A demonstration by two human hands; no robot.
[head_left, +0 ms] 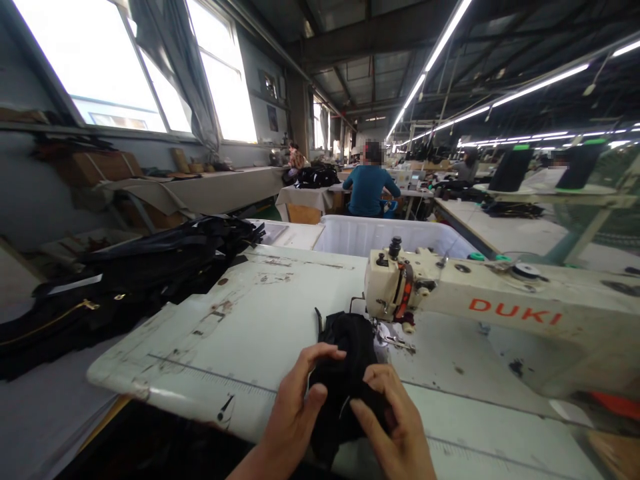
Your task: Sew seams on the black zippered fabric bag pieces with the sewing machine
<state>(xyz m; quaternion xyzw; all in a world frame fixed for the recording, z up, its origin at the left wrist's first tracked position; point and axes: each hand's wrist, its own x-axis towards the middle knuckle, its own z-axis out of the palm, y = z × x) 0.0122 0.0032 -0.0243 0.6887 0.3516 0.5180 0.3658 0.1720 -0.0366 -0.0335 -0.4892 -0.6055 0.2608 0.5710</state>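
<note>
A bunched piece of black fabric (350, 340) lies on the pale sewing table (240, 320), just left of the needle area of a sewing machine (480, 293). My left hand (303, 403) rests at the fabric's left side, thumb and fingers apart. On the right, my right hand (393, 413) has its fingers curled over the fabric's near part, thumb and fingertips pinching at it. A short light strip shows on the fabric between the hands. The fabric's far end reaches up beside the presser foot.
Black garments with zippers (120, 293) are piled at the left. A white plastic bin (390, 233) stands behind the table. Thread cones (513, 167) stand at the right. A person in a blue top (370, 187) sits further back.
</note>
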